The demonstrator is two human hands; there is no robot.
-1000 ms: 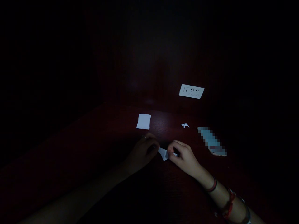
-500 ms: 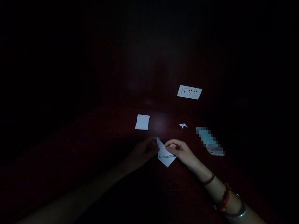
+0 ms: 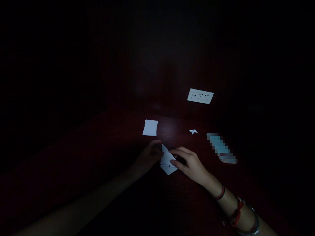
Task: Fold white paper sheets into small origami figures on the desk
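Between my two hands is a folded white piece of paper [image 3: 168, 169], with a pointed top and a triangular flap pointing toward me. My left hand [image 3: 150, 156] grips its left edge, thumb in front and the other fingers partly hidden in shadow behind. On the right side, my right hand [image 3: 189, 163] pinches the paper with thumb and fingertips at its sloping edge. Past the hands, a small folded paper figure [image 3: 193, 131] lies on the dark red table, and a stack of white paper sheets [image 3: 150, 127] sits to its left.
A phone [image 3: 221, 148], its screen blurred out, lies to the right of my right hand. A white wall socket [image 3: 200, 96] is set in the dark panel behind the table [image 3: 118, 131]. The surroundings are very dark.
The folded paper has shifted slightly left, along with my left hand. My right hand's fingers have spread a little and reach farther left along the paper's edge.
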